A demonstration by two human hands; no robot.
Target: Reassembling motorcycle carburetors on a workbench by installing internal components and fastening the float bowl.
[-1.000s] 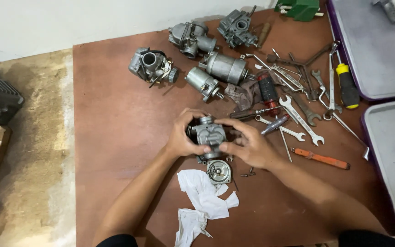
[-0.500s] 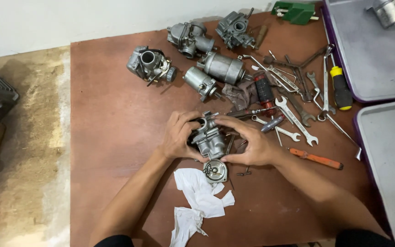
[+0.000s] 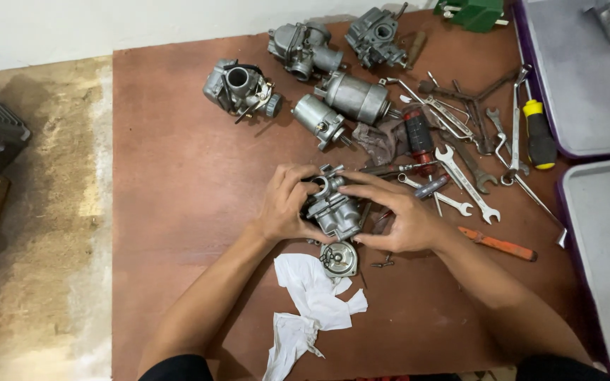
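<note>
Both our hands grip the grey carburetor body (image 3: 333,208) over the brown board (image 3: 171,176), now tilted more upright than a moment ago. Our left hand (image 3: 287,204) wraps its side, fingers curled; our right hand (image 3: 397,215) clasps it opposite. Its round cover (image 3: 339,258) lies just below, beside the white rag (image 3: 315,300).

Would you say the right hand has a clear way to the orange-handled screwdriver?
Probably yes: the orange-handled screwdriver lies bare on the board just beyond the right hand, though that hand is occupied holding the carburetor.
</note>
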